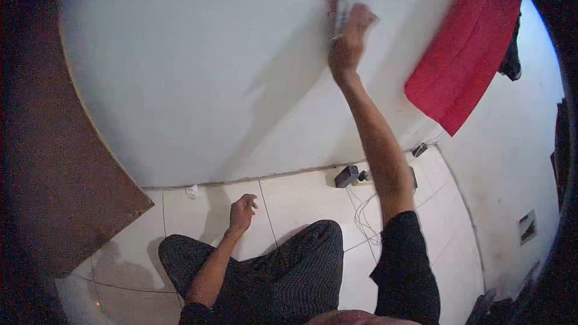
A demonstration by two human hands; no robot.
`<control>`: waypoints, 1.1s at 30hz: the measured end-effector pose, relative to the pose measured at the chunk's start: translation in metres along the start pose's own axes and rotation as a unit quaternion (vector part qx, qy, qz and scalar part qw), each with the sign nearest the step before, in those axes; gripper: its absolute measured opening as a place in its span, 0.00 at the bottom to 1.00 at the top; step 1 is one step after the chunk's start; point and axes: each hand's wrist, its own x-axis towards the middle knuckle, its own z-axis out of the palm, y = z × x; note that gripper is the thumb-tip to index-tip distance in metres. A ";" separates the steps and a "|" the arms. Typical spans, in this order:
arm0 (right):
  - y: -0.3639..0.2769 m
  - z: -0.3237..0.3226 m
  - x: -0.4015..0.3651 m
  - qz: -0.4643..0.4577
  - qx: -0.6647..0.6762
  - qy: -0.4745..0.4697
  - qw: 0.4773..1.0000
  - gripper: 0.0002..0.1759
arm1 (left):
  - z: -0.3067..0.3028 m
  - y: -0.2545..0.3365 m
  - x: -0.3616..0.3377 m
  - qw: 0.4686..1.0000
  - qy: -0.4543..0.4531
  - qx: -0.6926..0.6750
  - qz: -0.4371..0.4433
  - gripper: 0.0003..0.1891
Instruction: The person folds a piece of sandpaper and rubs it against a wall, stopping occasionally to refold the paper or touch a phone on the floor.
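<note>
My right hand (pixel 351 45) is raised high against the white wall (pixel 180 72), arm stretched out. Its fingers are closed around something blurred, with reddish and dark patches, too smeared by motion to name. A shadow of the arm falls on the wall to the left. My left hand (pixel 242 213) hovers low above my lap, near the foot of the wall. Its fingers are loosely bent and apart, with nothing visible in them. A small crumpled white scrap (pixel 192 191) lies on the floor to its left.
A red cloth (pixel 463 48) hangs at the upper right. Black power adapters (pixel 346 177) and white cables (pixel 362 216) lie on the tiled floor (pixel 301 201) by my right arm. A brown panel (pixel 72 144) fills the left side. A socket plate (pixel 528 227) is on the right wall.
</note>
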 end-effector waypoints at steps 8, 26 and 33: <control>0.011 -0.008 0.005 0.074 0.003 0.024 0.997 0.25 | 0.000 -0.007 0.001 0.984 -0.016 0.174 0.048 0.17; -0.037 0.002 0.022 0.010 0.116 -0.021 0.993 0.32 | -0.002 0.020 -0.016 0.937 -0.063 0.338 0.062 0.13; -0.033 0.002 0.021 0.180 0.032 0.053 0.982 0.22 | -0.006 0.019 -0.016 0.938 -0.053 0.337 0.068 0.13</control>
